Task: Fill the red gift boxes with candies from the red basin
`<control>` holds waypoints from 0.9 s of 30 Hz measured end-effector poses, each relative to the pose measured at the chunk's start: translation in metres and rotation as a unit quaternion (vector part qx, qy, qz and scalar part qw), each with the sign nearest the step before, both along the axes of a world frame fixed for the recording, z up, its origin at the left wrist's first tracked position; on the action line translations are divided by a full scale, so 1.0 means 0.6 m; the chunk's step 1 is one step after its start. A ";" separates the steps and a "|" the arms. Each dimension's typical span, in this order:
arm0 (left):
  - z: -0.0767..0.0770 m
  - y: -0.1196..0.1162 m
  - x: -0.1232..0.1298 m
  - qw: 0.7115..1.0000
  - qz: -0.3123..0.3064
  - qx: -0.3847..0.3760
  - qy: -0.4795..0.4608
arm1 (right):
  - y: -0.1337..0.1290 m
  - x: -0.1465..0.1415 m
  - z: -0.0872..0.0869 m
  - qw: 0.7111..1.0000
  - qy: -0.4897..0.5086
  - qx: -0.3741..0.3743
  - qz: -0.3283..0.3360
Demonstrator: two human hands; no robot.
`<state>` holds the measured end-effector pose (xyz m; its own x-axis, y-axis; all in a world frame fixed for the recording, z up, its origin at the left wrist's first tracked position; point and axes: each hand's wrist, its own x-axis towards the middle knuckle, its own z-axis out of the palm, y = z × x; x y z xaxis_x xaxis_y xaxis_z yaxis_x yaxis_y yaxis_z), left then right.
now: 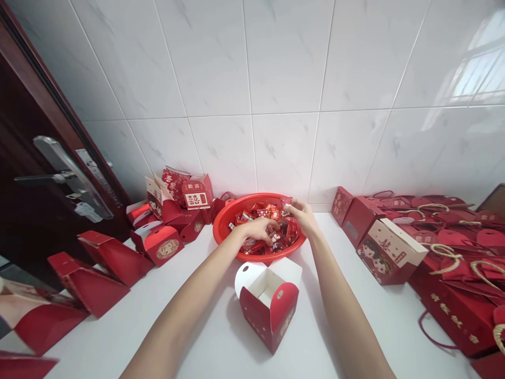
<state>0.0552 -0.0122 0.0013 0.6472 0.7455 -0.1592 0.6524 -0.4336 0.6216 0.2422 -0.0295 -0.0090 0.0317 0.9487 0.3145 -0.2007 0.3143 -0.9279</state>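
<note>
A red plastic basket (219, 226) full of wrapped candies (258, 246) stands against the tiled wall. Inside it, my left hand (259, 229) lies over the candies with its fingers curled down among them; what they grip is partly hidden. At the basket's right rim, my right hand (303, 216) pinches a red-and-white wrapped candy (286, 202) between thumb and fingers. Just in front of the basket, between my forearms, stands an open red gift box (260, 316) with white inner flaps spread; the part of its inside that shows holds nothing.
Red gift boxes (160, 245) of several shapes line the left side beside a dark door (23, 126) with a metal handle. More boxes (389, 255) stand on the right, next to a mass of red boxes with rope handles (453, 310). The white table (221, 352) runs beneath everything.
</note>
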 end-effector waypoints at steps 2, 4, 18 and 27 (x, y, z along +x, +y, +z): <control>0.005 -0.003 0.002 1.000 0.002 0.021 0.017 | -0.002 0.000 0.001 1.000 -0.006 0.003 0.015; 0.011 -0.007 0.004 0.998 0.010 0.048 0.026 | -0.002 0.000 0.002 1.000 -0.008 0.003 0.019; 0.016 -0.002 0.002 0.960 0.179 0.209 0.060 | -0.003 -0.002 0.002 1.000 0.018 -0.006 -0.006; -0.003 0.005 0.017 0.978 0.100 0.118 0.142 | -0.006 -0.002 0.003 1.000 0.006 -0.003 0.005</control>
<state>0.0655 -0.0094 -0.0005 0.4392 0.8905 -0.1192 0.8707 -0.3892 0.3006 0.2410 -0.0331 -0.0071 0.0264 0.9512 0.3076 -0.2149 0.3059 -0.9275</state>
